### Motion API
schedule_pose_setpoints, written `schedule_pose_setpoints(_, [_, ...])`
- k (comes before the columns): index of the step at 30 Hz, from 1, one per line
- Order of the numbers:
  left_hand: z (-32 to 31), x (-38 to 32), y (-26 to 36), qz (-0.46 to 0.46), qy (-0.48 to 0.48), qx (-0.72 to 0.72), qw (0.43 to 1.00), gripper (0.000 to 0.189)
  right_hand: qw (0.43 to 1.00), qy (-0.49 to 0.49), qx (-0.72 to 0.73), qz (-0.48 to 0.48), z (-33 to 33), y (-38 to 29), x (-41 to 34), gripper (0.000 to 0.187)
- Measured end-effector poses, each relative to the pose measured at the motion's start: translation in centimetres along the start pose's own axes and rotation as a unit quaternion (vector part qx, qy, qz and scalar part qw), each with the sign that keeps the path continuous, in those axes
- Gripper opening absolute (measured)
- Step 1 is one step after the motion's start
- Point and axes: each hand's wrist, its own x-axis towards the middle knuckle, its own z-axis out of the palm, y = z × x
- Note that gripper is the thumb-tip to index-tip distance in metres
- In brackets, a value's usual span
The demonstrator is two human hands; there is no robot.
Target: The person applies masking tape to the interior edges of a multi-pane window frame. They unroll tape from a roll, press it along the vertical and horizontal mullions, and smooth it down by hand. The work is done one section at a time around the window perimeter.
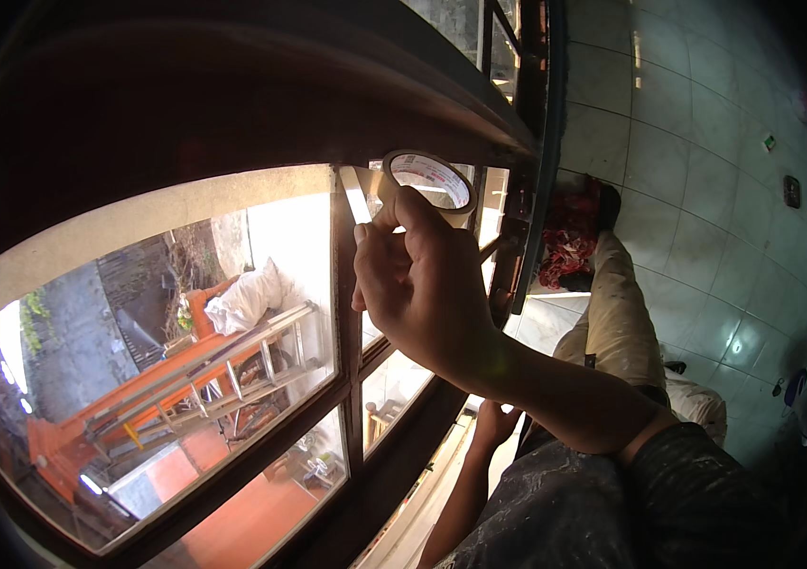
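My right hand (421, 284) is raised in front of the dark wooden window frame (348, 284), thumb and fingers pinched on the masking tape. The roll of masking tape (471, 203) stands just beyond the fingers, with printing inside its core. A short pale length of tape (357, 195) runs from the thumb up to the top corner of the frame. Along the upper edge of the large glass pane (289, 249) lies a beige strip (161, 200) that looks like tape. My left hand (496, 424) is low beside the frame, partly behind my right forearm; its grip is hidden.
Through the glass show an aluminium ladder (232, 380), an orange ledge (62, 441) and a white sack (250, 299). A red patterned cloth (567, 245) lies by my foot on the tiled floor (666, 149). Small objects are scattered on the tiles, including a dark one (792, 192).
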Motion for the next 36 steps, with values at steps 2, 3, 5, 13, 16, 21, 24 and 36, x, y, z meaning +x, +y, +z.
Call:
schedule_pose_setpoints(2, [0.0, 0.1, -0.2, -0.013, -0.003, -0.007, 1.0, 0.042, 1.0, 0.004, -0.001, -0.003, 0.1, 0.1, 0.2, 0.013])
schedule_pose_setpoints(3, [0.0, 0.1, -0.1, -0.011, -0.003, -0.008, 1.0, 0.042, 1.0, 0.005, -0.004, -0.006, 0.2, 0.2, 0.3, 0.013])
schedule_pose_setpoints(5, [-0.1, 0.2, 0.2, -0.008, -0.003, -0.008, 1.0, 0.041, 1.0, 0.004, -0.005, -0.004, 0.2, 0.2, 0.3, 0.013])
schedule_pose_setpoints(13, [0.0, 0.2, -1.5, -0.015, 0.004, 0.002, 1.0, 0.043, 1.0, -0.009, 0.002, 0.013, 0.1, 0.1, 0.3, 0.013])
schedule_pose_setpoints(16, [0.0, 0.2, -1.1, -0.005, 0.0, -0.009, 1.0, 0.043, 1.0, -0.015, -0.004, 0.023, 0.3, 0.2, 0.4, 0.013])
schedule_pose_setpoints(21, [-0.3, 0.2, -0.3, 0.003, -0.009, 0.012, 1.0, 0.045, 1.0, -0.004, -0.012, 0.015, 0.8, 0.7, 0.2, 0.016])
schedule_pose_setpoints(24, [-0.2, 0.0, -0.6, 0.013, -0.004, 0.017, 1.0, 0.045, 1.0, 0.004, -0.028, -0.007, 0.9, 0.5, 0.2, 0.018])
schedule_pose_setpoints(36, [-0.2, -0.5, 0.5, 0.0, -0.01, 0.022, 1.0, 0.046, 0.999, 0.023, -0.018, -0.014, 1.2, 0.8, 0.2, 0.018])
